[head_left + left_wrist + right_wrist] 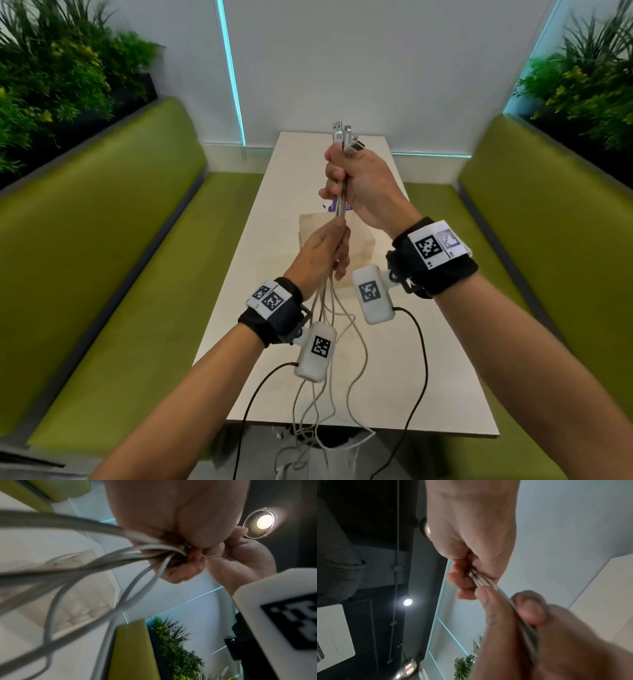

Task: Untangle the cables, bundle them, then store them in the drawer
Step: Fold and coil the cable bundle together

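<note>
Several thin grey-white cables (pixel 341 200) run together as one bunch held upright above the table. My right hand (pixel 356 181) grips the bunch near its top, and the metal plug ends (pixel 346 138) stick up above the fist. Just below, my left hand (pixel 325 251) holds the same bunch with fingers and thumb curled round it. In the left wrist view the cables (pixel 109 559) fan out from my left hand (pixel 180 545). In the right wrist view my right hand (pixel 471 566) clamps the cables (pixel 481 580). Under my left hand the loose strands (pixel 329 387) hang past the table's near edge.
A long white table (pixel 284 260) runs away from me with a clear box (pixel 359 240) standing on it behind my hands. Green benches (pixel 113 246) flank the table on both sides, with plants (pixel 51 78) behind them. Black wrist-camera leads (pixel 419 370) hang from both wrists.
</note>
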### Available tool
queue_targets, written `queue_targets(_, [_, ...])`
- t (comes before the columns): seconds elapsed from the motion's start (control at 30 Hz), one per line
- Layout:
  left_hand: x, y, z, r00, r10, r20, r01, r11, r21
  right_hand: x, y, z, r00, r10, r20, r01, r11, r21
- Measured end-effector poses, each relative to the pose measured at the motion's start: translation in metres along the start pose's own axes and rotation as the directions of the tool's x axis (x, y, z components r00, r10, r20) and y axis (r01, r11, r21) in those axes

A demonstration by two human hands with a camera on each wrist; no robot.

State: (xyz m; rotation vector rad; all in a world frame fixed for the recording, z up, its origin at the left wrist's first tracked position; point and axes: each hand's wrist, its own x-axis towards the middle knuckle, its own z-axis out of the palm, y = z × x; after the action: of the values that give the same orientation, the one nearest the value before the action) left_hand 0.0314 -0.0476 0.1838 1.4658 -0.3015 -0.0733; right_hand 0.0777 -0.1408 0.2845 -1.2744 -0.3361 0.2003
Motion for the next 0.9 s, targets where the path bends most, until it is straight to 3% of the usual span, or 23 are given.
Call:
queue_targets(0.27, [-0.008,0.002,-0.003,0.997,-0.014,0.076,0.013,1.000,0.014,0.003,-0.005,-0.005,0.999,0.031,0.043,-0.033,0.998,0.052])
queue_targets(0.33, [-0.007,0.005,-0.009,0.999,-0.010,0.043,0.008,0.999,0.045,0.005,-0.006,-0.015,0.998,0.061,0.036,-0.054,0.986,-0.160])
queue_targets(0.37, [-0.006,0.005,-0.013,1.000,-0.022,0.019,0.021,0.998,0.051,0.005,-0.008,-0.021,0.996,0.087,-0.001,-0.082,0.939,-0.333])
queue_targets(0.43, [-0.006,0.004,-0.019,0.998,-0.070,-0.003,0.071,0.996,0.049,0.005,-0.010,-0.035,0.973,0.141,-0.183,-0.226,0.740,-0.633])
queue_targets(0.5, [-0.008,0.005,-0.025,0.993,-0.118,-0.008,0.118,0.991,0.062,-0.001,-0.018,-0.048,0.941,0.040,-0.336,-0.302,0.548,-0.780])
queue_targets(0.53, [-0.009,0.005,-0.028,0.990,-0.138,-0.008,0.138,0.988,0.074,-0.006,-0.021,-0.052,0.962,-0.049,-0.270,-0.214,0.481,-0.850])
queue_targets(0.57, [-0.010,0.006,-0.030,0.988,-0.153,-0.003,0.153,0.984,0.087,-0.010,-0.023,-0.054,0.989,-0.101,-0.111,-0.063,0.394,-0.917])
queue_targets(0.6, [-0.011,0.007,-0.031,0.986,-0.165,0.014,0.163,0.982,0.099,-0.013,-0.023,-0.052,0.994,-0.065,0.083,0.098,0.281,-0.955])
queue_targets(0.67, [-0.011,0.009,-0.033,0.981,-0.181,0.066,0.171,0.976,0.135,-0.015,-0.014,-0.043,0.925,0.181,0.334,0.331,0.049,-0.942])
queue_targets(0.73, [-0.013,0.013,-0.033,0.970,-0.207,0.130,0.185,0.969,0.161,-0.016,0.002,-0.037,0.850,0.359,0.386,0.444,-0.090,-0.892])
queue_targets(0.77, [-0.013,0.014,-0.032,0.962,-0.220,0.163,0.194,0.968,0.161,-0.016,0.009,-0.037,0.831,0.385,0.402,0.467,-0.090,-0.880])
queue_targets(0.9, [-0.015,0.017,-0.037,0.941,-0.257,0.219,0.239,0.965,0.103,-0.015,0.023,-0.044,0.806,0.358,0.472,0.439,0.174,-0.882])
